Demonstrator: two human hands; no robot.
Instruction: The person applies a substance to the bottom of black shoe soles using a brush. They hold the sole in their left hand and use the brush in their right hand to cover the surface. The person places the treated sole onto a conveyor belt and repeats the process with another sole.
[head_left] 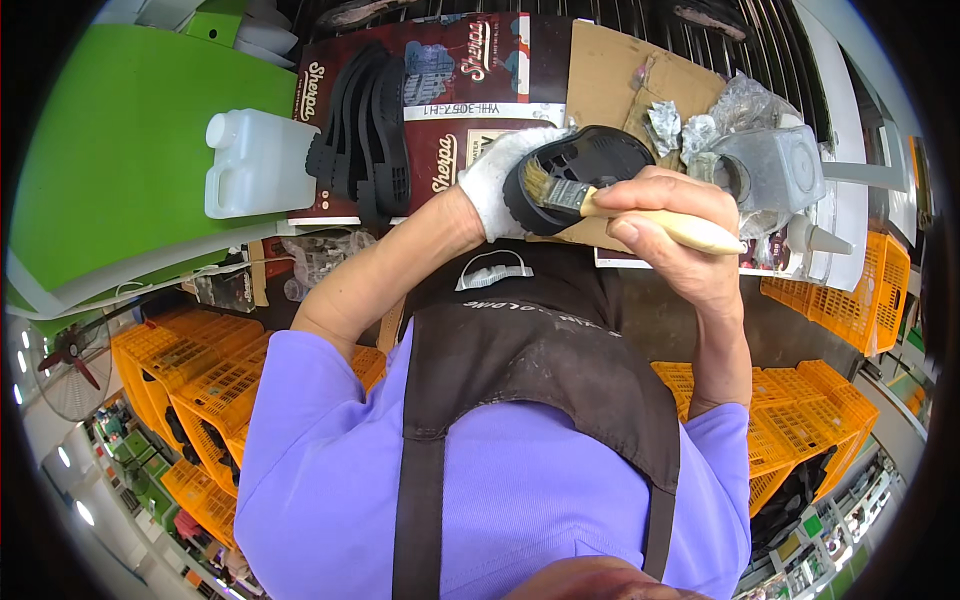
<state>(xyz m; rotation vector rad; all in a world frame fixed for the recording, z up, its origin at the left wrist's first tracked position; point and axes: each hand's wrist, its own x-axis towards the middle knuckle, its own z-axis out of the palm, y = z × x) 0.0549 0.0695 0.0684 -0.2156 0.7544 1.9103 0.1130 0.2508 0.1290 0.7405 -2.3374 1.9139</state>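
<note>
My left hand (492, 183), in a white glove, grips a black shoe sole (610, 155) from its left side; the fingers are partly hidden behind it. The hollow inner face of the sole is turned up toward me. Bare and closed, my right hand (685, 225) holds a paintbrush (690, 228) by its pale wooden handle. The brush's bristles rest at the sole's inner edge, close to my left hand. Several more black soles (365, 130) lie stacked on the flattened cardboard to the left.
A white plastic jug (262, 165) stands at the left. On the right are a translucent container (775, 170), a white nozzle bottle (815, 238) and crumpled plastic (745, 105). Orange crates (200, 375) are stacked at the lower left, with more crates (800, 415) at the lower right.
</note>
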